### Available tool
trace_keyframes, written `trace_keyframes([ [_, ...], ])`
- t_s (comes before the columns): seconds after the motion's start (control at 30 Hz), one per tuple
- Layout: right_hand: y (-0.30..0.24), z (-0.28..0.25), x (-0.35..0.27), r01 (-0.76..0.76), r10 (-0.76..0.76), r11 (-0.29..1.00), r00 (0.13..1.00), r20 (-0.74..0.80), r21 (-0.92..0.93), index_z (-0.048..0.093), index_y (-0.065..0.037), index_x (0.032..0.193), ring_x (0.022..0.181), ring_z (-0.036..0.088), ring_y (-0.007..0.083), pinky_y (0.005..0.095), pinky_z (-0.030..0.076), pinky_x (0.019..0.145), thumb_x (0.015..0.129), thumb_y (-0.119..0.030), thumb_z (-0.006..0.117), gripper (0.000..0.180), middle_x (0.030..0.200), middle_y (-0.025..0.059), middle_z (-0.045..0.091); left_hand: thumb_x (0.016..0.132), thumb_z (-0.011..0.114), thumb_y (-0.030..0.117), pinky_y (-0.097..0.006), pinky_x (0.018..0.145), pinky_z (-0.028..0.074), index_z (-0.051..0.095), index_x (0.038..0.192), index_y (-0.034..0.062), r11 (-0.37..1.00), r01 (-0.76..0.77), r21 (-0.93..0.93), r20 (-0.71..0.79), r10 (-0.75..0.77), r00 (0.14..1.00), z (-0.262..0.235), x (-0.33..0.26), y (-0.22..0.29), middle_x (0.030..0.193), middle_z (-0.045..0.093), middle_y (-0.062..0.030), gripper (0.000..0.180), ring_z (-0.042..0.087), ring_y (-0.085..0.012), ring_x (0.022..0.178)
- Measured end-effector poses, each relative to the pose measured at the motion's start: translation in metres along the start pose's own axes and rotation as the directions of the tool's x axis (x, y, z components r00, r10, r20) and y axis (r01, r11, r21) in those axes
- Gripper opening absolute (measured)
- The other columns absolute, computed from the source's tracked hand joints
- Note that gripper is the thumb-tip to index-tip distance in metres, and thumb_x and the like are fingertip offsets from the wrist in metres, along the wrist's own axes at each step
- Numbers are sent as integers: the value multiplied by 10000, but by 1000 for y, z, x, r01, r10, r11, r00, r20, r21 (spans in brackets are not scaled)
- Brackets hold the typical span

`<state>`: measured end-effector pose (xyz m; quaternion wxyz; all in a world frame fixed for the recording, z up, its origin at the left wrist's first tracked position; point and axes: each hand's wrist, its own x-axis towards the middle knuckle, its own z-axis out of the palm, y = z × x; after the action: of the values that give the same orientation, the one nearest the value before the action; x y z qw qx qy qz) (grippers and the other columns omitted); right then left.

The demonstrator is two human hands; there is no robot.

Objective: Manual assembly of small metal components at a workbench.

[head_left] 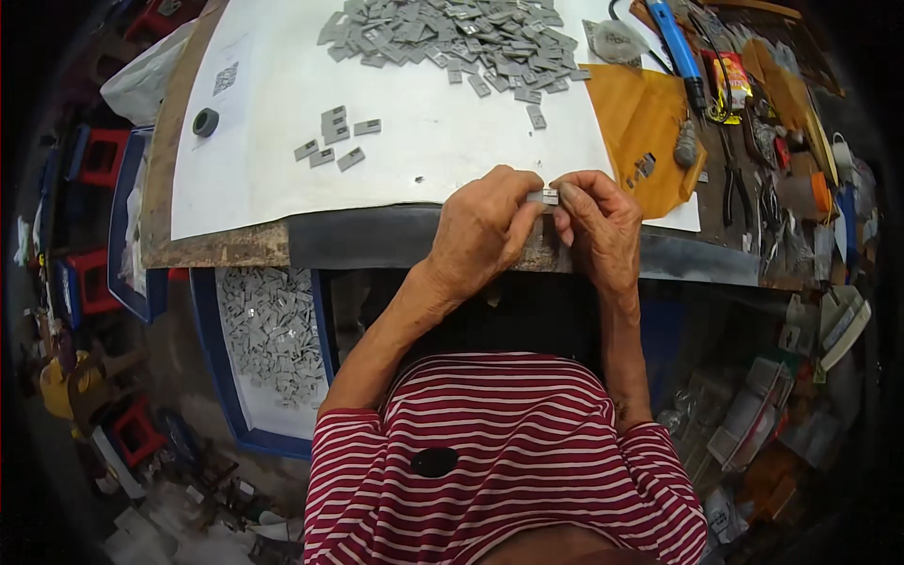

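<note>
Just above the table's front edge, a small grey rectangular piece (pixel 549 197) is pinched between both hands. My left hand (pixel 483 218) grips its left end between thumb and forefinger. From the other side, my right hand (pixel 604 222) closes thumb and fingertips on its right end. Most of the piece is hidden by the fingers. Beyond the hands, a large heap of similar grey pieces (pixel 452 42) spreads over the white sheet (pixel 273 179). One single piece (pixel 537 117) lies apart below the heap, and several more (pixel 336 137) form a loose cluster to the left.
A dark tape roll (pixel 205 121) rests at the sheet's left. On the right are a brown paper (pixel 640 122) with small metal bits, a blue electric screwdriver (pixel 678 47) and black-handled pliers (pixel 734 193). Below the table, a blue tray (pixel 209 348) holds many grey pieces.
</note>
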<state>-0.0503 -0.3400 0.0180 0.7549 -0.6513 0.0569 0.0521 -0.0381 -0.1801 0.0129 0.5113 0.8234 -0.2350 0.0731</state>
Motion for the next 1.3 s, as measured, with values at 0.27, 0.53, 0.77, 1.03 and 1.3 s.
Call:
trace_keyframes([
  [0.27,1,9,6,51,-51,998,999,5,46,584,62,962,577,491,66,189,406,519,905,-135,503,221,756,59,581,742,617,39,-348,579,452,581,870,10,998,69,14,-147,-66,987,-28,-3,-13,747,566,-138,136,571,-275,642],
  [0.53,4,-12,2,83,-82,996,995,-60,19,580,63,939,569,493,66,184,392,490,890,-98,516,181,750,59,582,724,628,41,-355,568,437,595,837,12,907,264,328,-295,-167,941,-77,-9,-48,766,539,-131,122,557,-271,626],
  [0.77,3,-25,-4,90,-92,996,993,-77,-28,582,61,932,564,484,61,182,383,486,890,-101,519,179,753,61,582,713,626,38,-383,588,439,600,818,6,873,291,392,-332,-160,929,-83,-14,-55,782,540,-137,113,558,-303,653],
  [1.03,-6,-41,-8,89,-114,987,975,-192,-131,599,60,903,524,478,72,192,374,472,870,-87,539,162,711,65,583,742,564,20,-398,660,430,579,876,-4,848,198,492,-282,-60,957,-87,-19,-63,824,541,-158,136,542,-336,750],
  [1.3,-6,-91,-2,183,-283,947,866,-412,-266,582,60,871,528,472,52,191,370,465,858,-69,545,134,671,27,548,777,587,24,-326,674,451,593,920,-11,863,265,430,-280,-152,948,-84,-14,-57,839,539,-137,148,565,-271,758],
])
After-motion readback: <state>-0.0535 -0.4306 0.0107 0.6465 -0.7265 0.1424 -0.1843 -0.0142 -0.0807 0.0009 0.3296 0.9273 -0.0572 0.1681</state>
